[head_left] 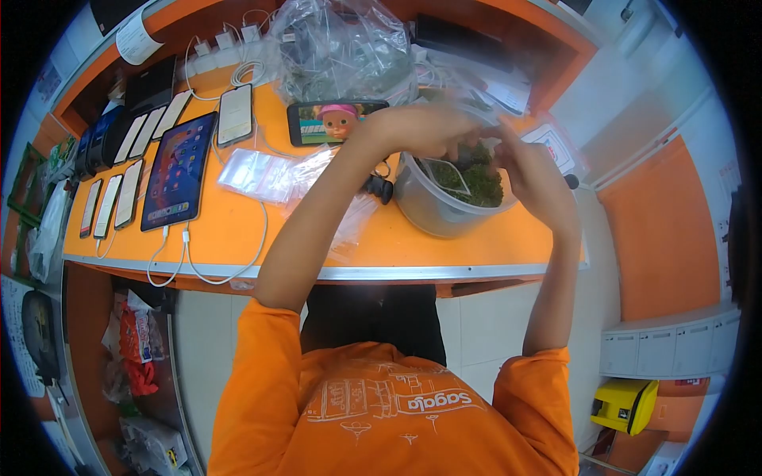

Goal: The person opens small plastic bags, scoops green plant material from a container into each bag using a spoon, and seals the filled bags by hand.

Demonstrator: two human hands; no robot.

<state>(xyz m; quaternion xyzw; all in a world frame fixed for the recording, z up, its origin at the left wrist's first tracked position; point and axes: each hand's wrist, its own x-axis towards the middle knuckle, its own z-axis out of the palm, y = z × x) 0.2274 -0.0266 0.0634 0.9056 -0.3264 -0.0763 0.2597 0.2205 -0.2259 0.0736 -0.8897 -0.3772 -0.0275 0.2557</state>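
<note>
- Nearest cam: orange shirt (pixel 389 412) w/ white print, then dark trousers (pixel 377 313) by the counter.
- Surface: orange counter (pixel 413 252), metal front edge (pixel 397 274). Tablet (pixel 181 168) & several phones (pixel 107 208) on L side, white cables (pixel 262 246) nr them; one phone lies sideways w/ cartoon on screen (pixel 337 121).
- Room: pale tile floor (pixel 492 317), white lockers (pixel 659 351) & yellow box (pixel 615 406) at R.
- Edges/space: orange strip shows betw. tub & front edge; tub's L side is tight, w/ small black thing (pixel 379 189) just beside it, then small clear bags (pixel 258 174). Big clear bag (pixel 341 59) at back.
- Clear round tub (pixel 444 220) stands upright twd counter's R end, green mossy stuff (pixel 486 189) inside.
- L hand (pixel 432 131): over tub's back part, blurred; can't tell if pinching anything.
- R hand (pixel 528 163): at tub's R rim, fingers bent inward, near L hand; can't tell what's gripped.
</note>
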